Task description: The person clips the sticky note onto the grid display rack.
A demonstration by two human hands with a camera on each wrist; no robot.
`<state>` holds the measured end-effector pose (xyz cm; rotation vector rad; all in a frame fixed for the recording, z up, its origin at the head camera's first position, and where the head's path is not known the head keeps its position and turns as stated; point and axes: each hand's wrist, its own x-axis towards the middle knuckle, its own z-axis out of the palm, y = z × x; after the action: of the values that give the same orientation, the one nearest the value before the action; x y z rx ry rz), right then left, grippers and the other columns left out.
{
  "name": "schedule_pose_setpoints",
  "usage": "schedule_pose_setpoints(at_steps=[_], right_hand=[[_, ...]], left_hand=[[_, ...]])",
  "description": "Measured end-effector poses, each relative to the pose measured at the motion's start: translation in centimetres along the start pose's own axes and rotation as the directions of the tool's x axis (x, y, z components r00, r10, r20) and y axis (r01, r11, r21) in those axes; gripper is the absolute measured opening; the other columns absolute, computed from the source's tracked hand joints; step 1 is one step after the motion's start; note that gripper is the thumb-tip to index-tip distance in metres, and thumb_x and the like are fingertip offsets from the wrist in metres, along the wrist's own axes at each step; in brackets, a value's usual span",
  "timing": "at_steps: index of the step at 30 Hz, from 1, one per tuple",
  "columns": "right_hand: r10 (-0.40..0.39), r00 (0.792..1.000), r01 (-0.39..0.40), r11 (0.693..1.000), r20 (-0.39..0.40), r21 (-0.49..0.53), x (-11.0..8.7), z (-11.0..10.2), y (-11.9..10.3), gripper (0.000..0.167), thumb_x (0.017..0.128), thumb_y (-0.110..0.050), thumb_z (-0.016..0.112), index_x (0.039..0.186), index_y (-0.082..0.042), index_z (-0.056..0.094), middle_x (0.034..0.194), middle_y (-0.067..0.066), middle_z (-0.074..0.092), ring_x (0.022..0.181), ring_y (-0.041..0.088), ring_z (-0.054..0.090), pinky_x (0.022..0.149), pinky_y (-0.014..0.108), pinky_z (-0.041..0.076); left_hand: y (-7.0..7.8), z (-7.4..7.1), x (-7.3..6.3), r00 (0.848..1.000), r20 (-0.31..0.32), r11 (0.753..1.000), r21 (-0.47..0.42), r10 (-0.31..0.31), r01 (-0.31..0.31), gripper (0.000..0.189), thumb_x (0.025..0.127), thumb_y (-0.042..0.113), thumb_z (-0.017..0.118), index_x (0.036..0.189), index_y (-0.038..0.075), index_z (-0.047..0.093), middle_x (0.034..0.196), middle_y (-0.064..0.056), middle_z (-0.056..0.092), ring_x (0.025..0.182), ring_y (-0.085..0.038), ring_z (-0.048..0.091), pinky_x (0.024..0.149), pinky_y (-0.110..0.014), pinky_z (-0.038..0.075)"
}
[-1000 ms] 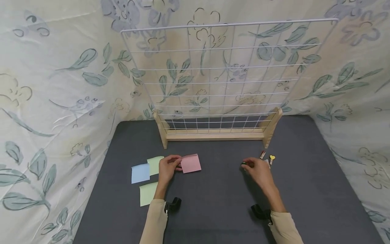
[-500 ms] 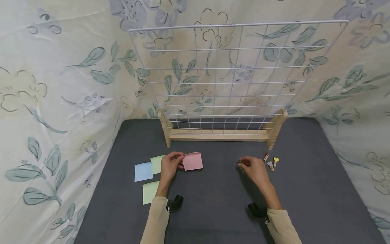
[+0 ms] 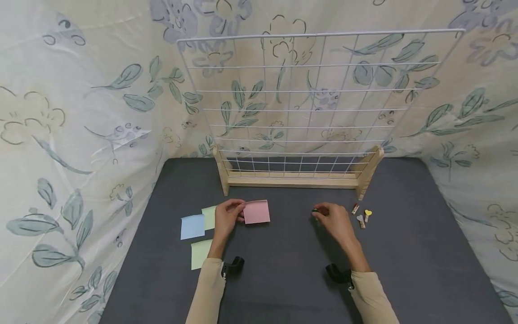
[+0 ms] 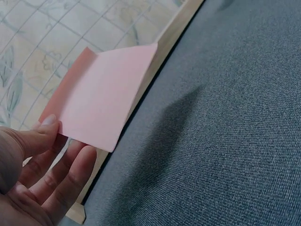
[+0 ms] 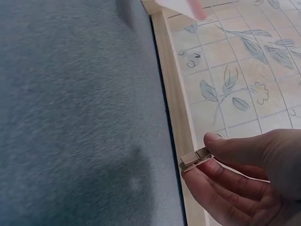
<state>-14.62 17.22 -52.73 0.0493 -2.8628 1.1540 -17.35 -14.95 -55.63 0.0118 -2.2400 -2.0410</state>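
Note:
My left hand point(image 3: 227, 219) pinches a pink sticky note point(image 3: 256, 211) by its left edge. The left wrist view has the note point(image 4: 106, 94) raised above the dark cloth, one edge bent up, with the thumb over that bent corner. Between the thumb and fingers of my right hand point(image 3: 335, 223) is a small wooden clothespin point(image 5: 195, 157), best seen in the right wrist view. Beside the left hand lie a blue note point(image 3: 192, 227) and two green notes, one of them point(image 3: 200, 254) nearer me.
A white wire grid point(image 3: 299, 91) on a wooden stand point(image 3: 291, 182) rises at the back of the dark table. Several more clothespins lie right of my right hand, among them a yellow heart-topped one point(image 3: 367, 215). Flowered cloth point(image 3: 81, 112) hangs behind and at the sides.
The right hand has shifted left with the clothespin, away from the loose clothespins. The left hand and pink note have moved slightly up in view. The head view has shifted a little.

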Motion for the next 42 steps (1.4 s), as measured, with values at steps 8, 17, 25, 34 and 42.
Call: schedule_pose_setpoints(at_steps=[8,17,25,34,42], right_hand=[[-0.019,1.0,0.019,0.999,0.01,0.033,0.6,-0.1,-1.1,0.018,0.088,-0.01,0.074,0.103,0.0,0.073,0.085,0.01,0.073,0.066,0.016,0.066,0.055,0.032,0.055],[-0.031,0.999,0.031,0.998,-0.011,0.057,1.4,-0.3,-1.9,0.018,0.09,-0.011,0.072,0.105,0.0,0.072,0.088,0.012,0.073,0.07,0.021,0.068,0.056,0.031,0.055],[-0.041,0.999,0.043,0.997,-0.025,0.059,2.0,-0.6,-2.7,0.017,0.09,-0.011,0.072,0.104,-0.001,0.073,0.091,0.013,0.073,0.079,0.025,0.07,0.059,0.034,0.056],[-0.052,0.998,0.053,0.997,-0.031,0.049,2.4,-0.8,-3.4,0.017,0.09,-0.011,0.072,0.105,-0.002,0.073,0.093,0.013,0.073,0.083,0.028,0.07,0.064,0.041,0.058],[-0.082,0.996,0.084,0.994,-0.035,0.075,2.7,-1.4,-3.6,0.022,0.089,-0.011,0.073,0.108,-0.001,0.072,0.096,0.016,0.072,0.085,0.03,0.069,0.068,0.044,0.059]], left_hand=[[2.2,-0.2,-0.4,0.999,0.027,1.0,-0.016,-0.02,0.021,0.015,0.089,-0.004,0.068,0.101,-0.014,0.068,0.093,-0.031,0.068,0.07,-0.039,0.068,0.058,-0.05,0.061],[2.9,-0.2,0.0,1.0,0.021,0.999,-0.045,0.01,-0.009,0.015,0.088,-0.007,0.067,0.101,-0.016,0.067,0.093,-0.034,0.067,0.069,-0.042,0.068,0.059,-0.056,0.059],[1.9,-0.1,0.6,0.999,-0.038,0.999,-0.035,0.003,-0.004,0.014,0.087,-0.003,0.07,0.099,-0.01,0.07,0.092,-0.026,0.069,0.062,-0.025,0.068,0.054,-0.042,0.063],[3.0,-0.5,1.1,0.998,-0.063,1.0,-0.024,-0.013,0.011,0.013,0.089,-0.003,0.069,0.1,-0.01,0.07,0.094,-0.025,0.069,0.063,-0.02,0.069,0.062,-0.051,0.062],[3.8,-0.9,1.5,0.997,-0.073,0.999,-0.037,0.017,-0.02,0.012,0.088,-0.005,0.069,0.098,-0.01,0.07,0.091,-0.025,0.067,0.062,-0.021,0.069,0.058,-0.042,0.063]])
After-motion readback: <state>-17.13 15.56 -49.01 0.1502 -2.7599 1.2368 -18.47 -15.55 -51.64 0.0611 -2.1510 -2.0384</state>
